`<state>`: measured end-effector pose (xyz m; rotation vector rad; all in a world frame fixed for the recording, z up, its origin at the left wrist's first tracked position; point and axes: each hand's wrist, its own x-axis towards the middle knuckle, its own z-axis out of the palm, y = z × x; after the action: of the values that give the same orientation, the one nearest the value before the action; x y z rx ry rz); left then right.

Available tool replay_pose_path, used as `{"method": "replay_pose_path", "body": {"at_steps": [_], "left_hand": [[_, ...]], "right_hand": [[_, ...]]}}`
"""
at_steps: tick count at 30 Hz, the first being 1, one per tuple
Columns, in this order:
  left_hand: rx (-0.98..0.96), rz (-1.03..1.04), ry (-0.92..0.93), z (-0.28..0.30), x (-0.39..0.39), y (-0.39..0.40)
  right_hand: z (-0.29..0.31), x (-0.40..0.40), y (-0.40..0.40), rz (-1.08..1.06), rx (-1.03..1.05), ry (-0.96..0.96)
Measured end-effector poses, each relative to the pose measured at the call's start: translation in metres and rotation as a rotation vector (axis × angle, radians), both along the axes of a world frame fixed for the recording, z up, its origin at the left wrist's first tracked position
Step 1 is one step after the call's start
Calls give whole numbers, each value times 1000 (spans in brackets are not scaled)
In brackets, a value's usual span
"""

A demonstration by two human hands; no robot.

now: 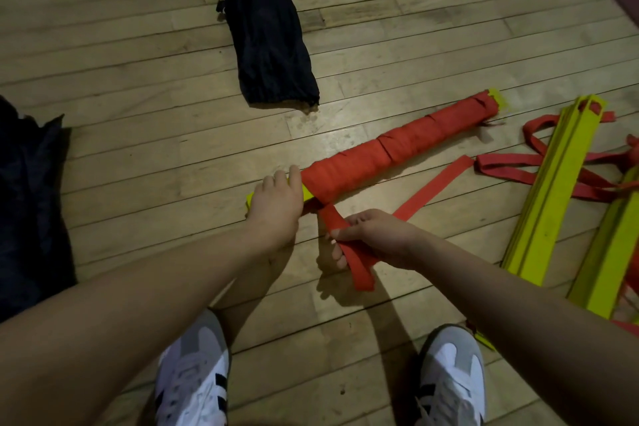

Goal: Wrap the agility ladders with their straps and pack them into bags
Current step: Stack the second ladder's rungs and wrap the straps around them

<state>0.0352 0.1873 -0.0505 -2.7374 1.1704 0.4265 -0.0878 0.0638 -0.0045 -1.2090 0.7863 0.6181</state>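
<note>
The wrapped ladder [401,145], a bundle of yellow rungs bound along nearly its whole length in red strap, lies on the wooden floor [138,135] and runs from the left hand [276,199] away to the upper right. The left hand rests on the near yellow end of this bundle, fingers curled over it and holding it down. Just right of it, the right hand [371,235] grips the loose strap [432,187]: the strap comes off the bundle's near end, passes through the closed fingers, and a folded loop hangs below the hand, while the free tail runs flat across the floor away to the upper right.

Well to the right of the right hand lie unwrapped ladders [549,194], stacks of yellow rungs with red straps tangled loosely across them. Beyond both hands, a long dark bag [266,31] lies flat on the floor, its end near the far part of the wrapped bundle but apart from it. Far to the left of the left hand sits a second dark bag [31,190], crumpled. Below the forearms, two white and grey shoes [193,377] stand on the floor.
</note>
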Motion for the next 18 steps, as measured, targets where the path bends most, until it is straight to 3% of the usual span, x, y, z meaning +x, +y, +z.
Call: {"method": "replay_pose_path", "body": {"at_steps": [7, 12, 18], "left_hand": [[41, -29, -249, 1, 30, -18], [30, -153, -307, -11, 22, 3], [-97, -132, 65, -7, -11, 26]], "right_hand": [[-2, 1, -5, -72, -11, -57], [-6, 7, -4, -76, -59, -61], [-12, 8, 1, -96, -92, -37]]}}
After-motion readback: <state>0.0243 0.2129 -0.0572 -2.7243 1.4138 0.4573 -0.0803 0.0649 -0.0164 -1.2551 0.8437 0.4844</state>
